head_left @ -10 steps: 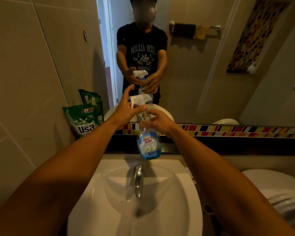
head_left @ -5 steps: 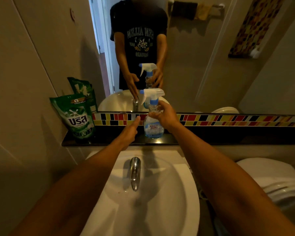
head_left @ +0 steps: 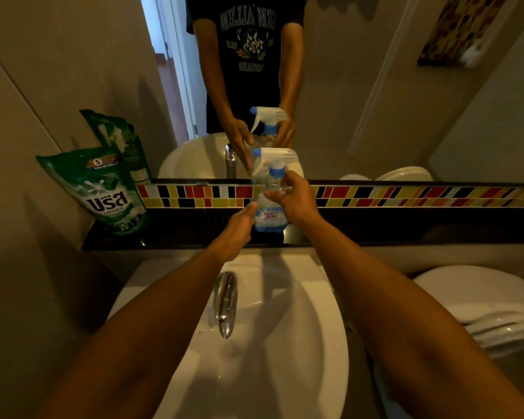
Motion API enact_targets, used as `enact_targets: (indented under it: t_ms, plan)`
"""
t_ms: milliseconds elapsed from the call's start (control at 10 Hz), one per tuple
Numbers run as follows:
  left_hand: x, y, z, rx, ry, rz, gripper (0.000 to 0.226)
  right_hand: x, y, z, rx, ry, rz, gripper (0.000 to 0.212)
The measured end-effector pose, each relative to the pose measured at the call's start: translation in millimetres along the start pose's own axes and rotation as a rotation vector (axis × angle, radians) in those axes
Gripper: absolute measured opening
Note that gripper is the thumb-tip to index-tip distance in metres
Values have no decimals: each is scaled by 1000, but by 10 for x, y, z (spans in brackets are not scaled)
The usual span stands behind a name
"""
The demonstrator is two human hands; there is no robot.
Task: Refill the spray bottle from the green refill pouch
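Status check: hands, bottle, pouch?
Right hand grips bottle neck on ledge. Left hand open beside it. Sprayer on. Pouch untouched, far left.

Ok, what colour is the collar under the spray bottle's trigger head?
Blue, on the spray bottle, just above the right hand; clearest in the head view.

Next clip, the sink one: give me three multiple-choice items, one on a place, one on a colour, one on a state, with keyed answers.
1. Where does the green refill pouch stand?
A. in the basin
B. on the dark ledge, left of the spray bottle
C. on the toilet lid

2. What colour is the spray bottle's collar?
A. blue
B. red
C. black

3. The trigger head is:
A. lying in the sink
B. missing
C. still on the bottle

Key: B, the pouch stands on the ledge; A, a blue ring under the white trigger; C, the right hand holds the neck with the head attached.
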State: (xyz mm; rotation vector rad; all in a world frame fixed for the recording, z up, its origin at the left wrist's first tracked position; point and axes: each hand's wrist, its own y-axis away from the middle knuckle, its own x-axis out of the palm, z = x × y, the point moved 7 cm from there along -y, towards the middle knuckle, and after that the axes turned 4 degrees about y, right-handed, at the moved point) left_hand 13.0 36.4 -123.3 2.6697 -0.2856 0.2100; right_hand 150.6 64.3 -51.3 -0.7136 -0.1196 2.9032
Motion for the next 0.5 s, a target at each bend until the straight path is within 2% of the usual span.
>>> enact_targets:
  t_ms: [400, 500]
  plan:
    - [5, -31, 8, 44, -6, -31, 44, 16, -65, -91, 30, 9, 0, 40]
    - [23, 14, -44, 77, 10, -49, 43, 42, -38, -102, 50, 14, -3, 47]
